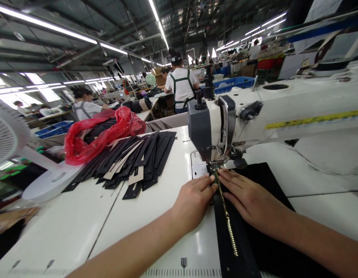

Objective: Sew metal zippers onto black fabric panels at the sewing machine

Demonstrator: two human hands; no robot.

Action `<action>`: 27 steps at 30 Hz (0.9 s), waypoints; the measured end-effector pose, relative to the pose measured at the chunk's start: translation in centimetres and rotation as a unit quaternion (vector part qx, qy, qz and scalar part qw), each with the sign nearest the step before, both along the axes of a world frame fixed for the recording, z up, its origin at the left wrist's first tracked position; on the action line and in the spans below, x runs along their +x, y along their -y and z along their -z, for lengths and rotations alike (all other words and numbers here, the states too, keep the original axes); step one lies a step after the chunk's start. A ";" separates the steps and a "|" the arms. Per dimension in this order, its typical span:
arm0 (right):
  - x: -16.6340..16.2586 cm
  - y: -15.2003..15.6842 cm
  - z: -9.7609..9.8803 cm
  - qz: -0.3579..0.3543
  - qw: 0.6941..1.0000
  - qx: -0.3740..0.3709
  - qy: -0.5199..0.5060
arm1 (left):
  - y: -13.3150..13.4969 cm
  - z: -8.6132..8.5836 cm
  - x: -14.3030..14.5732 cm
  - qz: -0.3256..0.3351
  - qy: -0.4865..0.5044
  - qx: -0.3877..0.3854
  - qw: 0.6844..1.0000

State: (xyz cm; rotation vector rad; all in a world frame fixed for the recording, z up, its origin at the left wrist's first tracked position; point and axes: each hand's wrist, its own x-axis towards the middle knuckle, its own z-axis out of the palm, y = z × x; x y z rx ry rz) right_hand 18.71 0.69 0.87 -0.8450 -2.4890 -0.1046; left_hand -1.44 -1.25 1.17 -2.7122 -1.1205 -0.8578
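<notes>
A black panel (268, 247) with a gold-toothed zipper (231, 233) along it lies on the sewing machine table, its far end under the presser foot (215, 165). On the left side of the zipper, my left hand (195, 199) has its fingers bent together on the panel's edge, close to the foot. Across the zipper, my right hand (251, 197) lies with stretched fingers flat on the black material, fingertips just in front of the foot. What is under both palms is hidden.
The sewing machine head (206, 127) stands over the work. Several black strips (138, 158) are fanned out at left, beside a red plastic bag (103, 133) and a white fan (48, 170). A ruler scale (183, 272) marks the front edge. Other people sit farther off.
</notes>
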 end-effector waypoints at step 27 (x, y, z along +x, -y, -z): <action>-0.1 1.1 -2.2 0.004 0.993 -0.115 -0.007 | 0.1 -1.3 0.1 0.013 0.000 -0.104 0.994</action>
